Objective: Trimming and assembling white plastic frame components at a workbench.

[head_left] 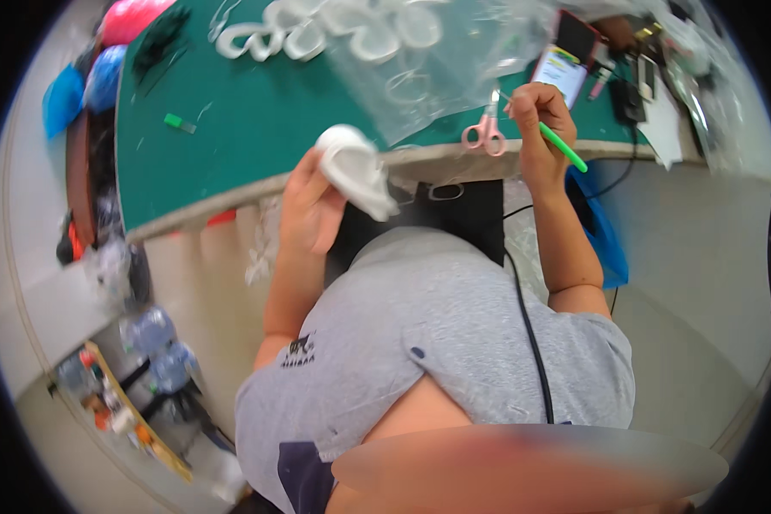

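Note:
My left hand is closed on a white hollow moulded piece, rounded at the top and tapering below, held in front of the table's near edge. My fingers grip its left side, and its lower end is blurred. In my right hand is a slim tool with a bright green handle, pinched between thumb and fingers. A thin tip seems to stick out past the fingers, too small to name. Pink-handled scissors lie just left of this hand, at the table edge. The two hands are apart.
Several similar white pieces lie at the back of the green table, beside a clear plastic bag. A phone with a lit screen is beyond my right hand. A green clip-like piece lies at left. A black cable crosses my shirt.

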A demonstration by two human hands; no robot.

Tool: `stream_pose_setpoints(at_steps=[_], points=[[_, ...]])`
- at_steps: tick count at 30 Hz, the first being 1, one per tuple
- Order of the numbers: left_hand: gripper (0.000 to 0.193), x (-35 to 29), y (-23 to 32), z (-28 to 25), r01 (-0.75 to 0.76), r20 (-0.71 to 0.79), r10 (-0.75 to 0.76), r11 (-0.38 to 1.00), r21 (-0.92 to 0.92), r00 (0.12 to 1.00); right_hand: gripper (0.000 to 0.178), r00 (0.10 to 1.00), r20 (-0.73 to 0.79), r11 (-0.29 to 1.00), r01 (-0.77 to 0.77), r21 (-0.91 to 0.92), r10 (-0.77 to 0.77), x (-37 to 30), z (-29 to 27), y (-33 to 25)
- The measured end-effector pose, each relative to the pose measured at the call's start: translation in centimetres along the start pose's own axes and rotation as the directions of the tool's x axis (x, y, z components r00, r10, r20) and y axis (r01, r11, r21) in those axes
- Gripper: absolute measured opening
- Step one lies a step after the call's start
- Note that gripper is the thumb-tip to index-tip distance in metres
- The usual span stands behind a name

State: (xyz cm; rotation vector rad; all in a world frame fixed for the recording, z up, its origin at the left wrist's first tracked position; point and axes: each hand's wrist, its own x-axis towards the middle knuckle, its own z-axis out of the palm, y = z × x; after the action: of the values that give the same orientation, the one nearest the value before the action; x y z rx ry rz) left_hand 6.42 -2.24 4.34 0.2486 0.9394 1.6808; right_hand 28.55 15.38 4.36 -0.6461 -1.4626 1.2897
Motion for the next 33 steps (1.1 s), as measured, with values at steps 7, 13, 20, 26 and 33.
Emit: stream_pose_setpoints(at_steps=[7, 13, 20, 26, 33], points=[[0.022, 0.5, -0.6, 2.1, 0.016, 0.065, -0.009, 0.993, -0.117, 0.998, 0.014, 0.924, 0.382, 0.982, -0.057, 0.177, -0.015, -1.4, 6.2, -2.8], [0.025, -0.1, -0.4, 2.6, -0.004, 0.041, 0.008, 0.994, -0.113, 0.999, 0.014, 0.887, 0.410, 0.976, 0.204, 0.072, -0.215, -1.7, 8.8, -2.4], [0.026, -0.1, 0.1, 2.5, 0.076, 0.125, -0.046, 0.967, -0.245, 0.991, 0.024, 0.764, 0.428, 0.815, 0.570, -0.099, -0.483, 0.0, 8.5, -1.4], [0.030, -0.3, 0.4, 3.0, 0.210, 0.176, -0.163, 0.931, -0.297, 0.971, 0.031, 0.537, 0.614, 0.547, 0.814, -0.196, -0.579, 2.4, 8.7, -1.8], [0.033, 0.0, 0.3, 2.3, 0.252, 0.249, -0.173, 0.910, -0.330, 0.953, 0.037, 0.431, 0.671, 0.446, 0.880, -0.165, -0.604, 2.6, 9.1, -1.4]])
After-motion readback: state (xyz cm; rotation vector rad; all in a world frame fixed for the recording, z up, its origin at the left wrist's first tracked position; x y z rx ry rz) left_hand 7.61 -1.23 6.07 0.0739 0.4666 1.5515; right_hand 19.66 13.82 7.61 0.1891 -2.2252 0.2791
